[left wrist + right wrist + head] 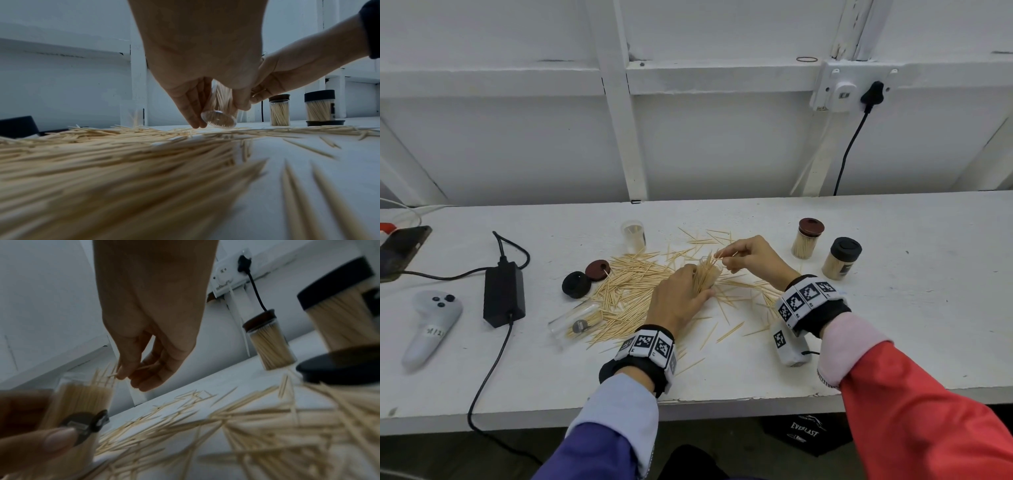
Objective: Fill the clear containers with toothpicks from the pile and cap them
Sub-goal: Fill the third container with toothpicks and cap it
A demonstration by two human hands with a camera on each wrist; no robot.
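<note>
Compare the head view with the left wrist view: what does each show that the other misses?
Head only: two loose lids, an open container standing at the back, one lying on its side, a power brick and a controller. Left wrist only: the held container's clear base, lifted and tilted above the toothpicks. Both: the left hand gripping that container, the right hand, two capped containers.

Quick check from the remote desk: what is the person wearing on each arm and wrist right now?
Both hands are bare. The left hand has a black wrist strap carrying white blocks with black square-code markers, above a pale blue cuff and purple-blue sleeve. The right hand has the same black strap and marker blocks, with a pink cuff and red sleeve.
</note>
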